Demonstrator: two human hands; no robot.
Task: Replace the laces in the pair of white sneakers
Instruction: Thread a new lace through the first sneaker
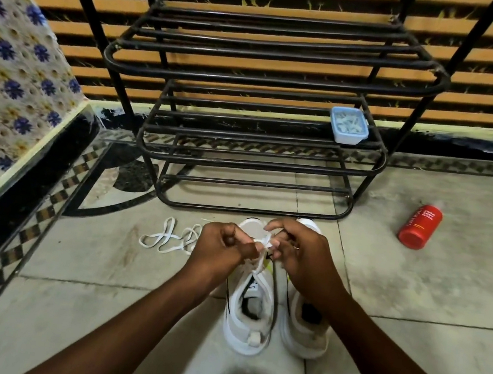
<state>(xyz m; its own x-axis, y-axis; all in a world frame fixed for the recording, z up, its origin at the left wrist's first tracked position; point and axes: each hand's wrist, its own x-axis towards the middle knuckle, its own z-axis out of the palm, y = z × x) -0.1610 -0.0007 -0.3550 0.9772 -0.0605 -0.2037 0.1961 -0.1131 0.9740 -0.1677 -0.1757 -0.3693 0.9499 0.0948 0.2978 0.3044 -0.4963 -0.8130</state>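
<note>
We see left hand (219, 244) and right hand (299, 252) both pinching a flat white lace (265, 241) above the pair of white sneakers (248, 324) standing on beige tiled floor (99, 262) before a black metal-tube shoe rack (257, 160).

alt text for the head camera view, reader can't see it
Left hand and right hand pinch a white lace above the left sneaker, the right sneaker beside it on a tiled floor. A loose lace lies left, a red bottle right, a black rack with a blue box behind.
</note>
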